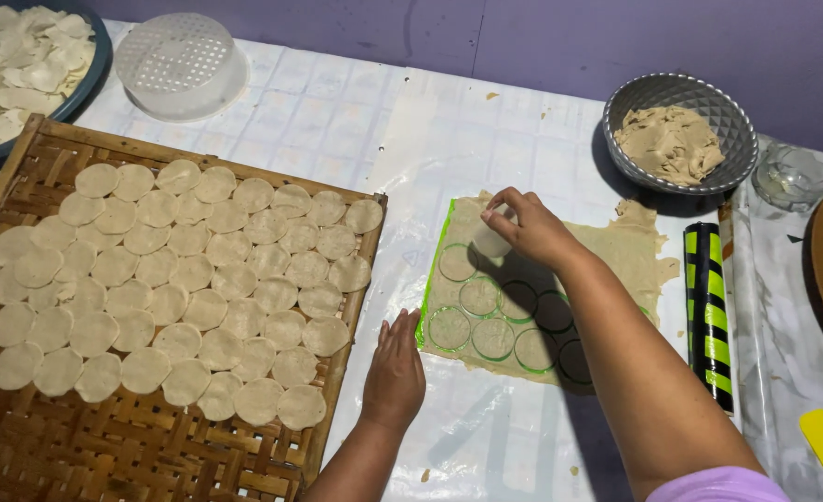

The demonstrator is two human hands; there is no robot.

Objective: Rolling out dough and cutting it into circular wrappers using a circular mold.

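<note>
On a plastic-covered table [356,121] by a purple wall [616,37], right hand [532,228] pinches a dough disc [491,244]; left hand [395,372] rests flat, empty.

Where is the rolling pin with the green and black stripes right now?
In the head view the rolling pin lies on the table's right side, just right of the rolled dough sheet, below the grey bowl of dough scraps and past the right hand.

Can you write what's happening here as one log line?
right hand: presses round cutter into dough sheet | left hand: flat on table | woven tray: dough rounds
</note>
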